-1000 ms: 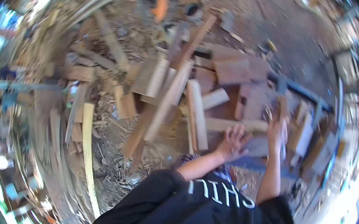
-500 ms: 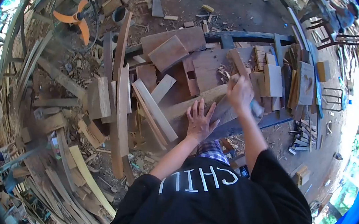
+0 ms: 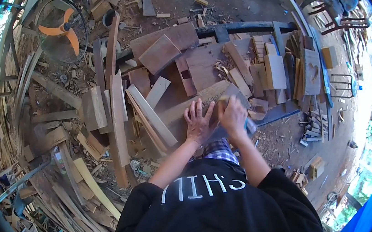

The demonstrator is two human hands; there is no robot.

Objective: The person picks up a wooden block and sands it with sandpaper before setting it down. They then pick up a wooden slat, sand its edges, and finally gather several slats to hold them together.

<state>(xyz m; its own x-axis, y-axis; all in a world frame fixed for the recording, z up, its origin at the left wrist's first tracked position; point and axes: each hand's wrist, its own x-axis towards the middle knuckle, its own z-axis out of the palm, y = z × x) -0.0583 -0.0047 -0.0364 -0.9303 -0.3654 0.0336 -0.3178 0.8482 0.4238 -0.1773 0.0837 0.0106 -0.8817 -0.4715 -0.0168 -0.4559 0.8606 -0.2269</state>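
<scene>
Pressing flat with its fingers spread, the left hand (image 3: 199, 122) lies on the plank (image 3: 206, 95), a long pale board slanting across the cluttered surface (image 3: 251, 27). The right hand (image 3: 233, 114) sits just beside it on the same plank, clenched around a tool (image 3: 250, 125) too blurred to identify. Beyond the plank lie loose brown offcuts (image 3: 158, 54), and a row of boards on edge (image 3: 310, 73) stands past its far end. Well away from the plank, an orange-bladed fan (image 3: 65, 31) stands among scrap timber on the ground.
</scene>
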